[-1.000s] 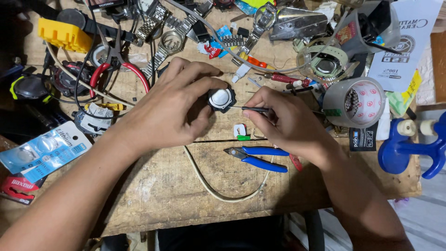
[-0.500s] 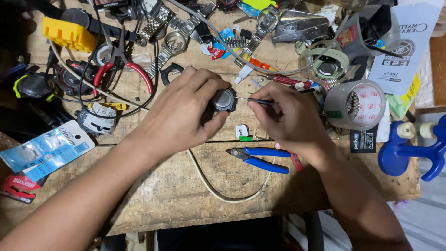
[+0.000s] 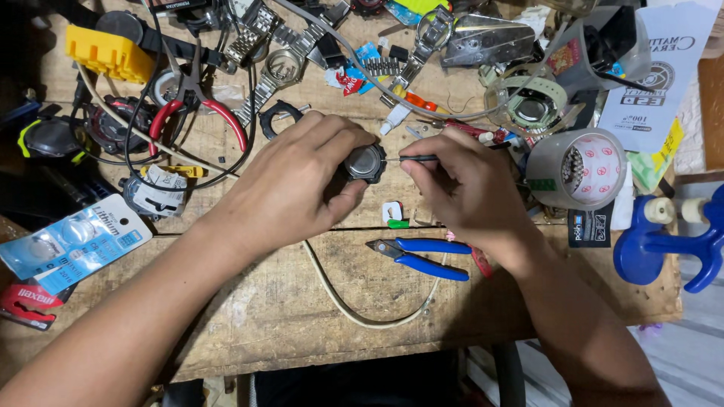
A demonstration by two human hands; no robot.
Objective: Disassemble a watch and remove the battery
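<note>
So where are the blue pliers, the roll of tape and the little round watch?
Blue pliers (image 3: 422, 256), head view, on a blue handle.
Roll of tape (image 3: 577, 167), head view, on its side wall.
Watch case (image 3: 366, 162), head view, on its round back.

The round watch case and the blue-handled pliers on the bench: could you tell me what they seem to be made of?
Watch case, held by the left hand: probably black plastic or resin around a grey metal back, judging by its dull sheen. Blue-handled pliers: bare steel jaws, handles in glossy blue plastic or rubber sleeves.

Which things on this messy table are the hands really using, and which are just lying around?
In use:
left hand holding the round watch case
right hand holding the thin tool

Lying about:
blue pliers
red pliers
tape roll
battery card
</note>
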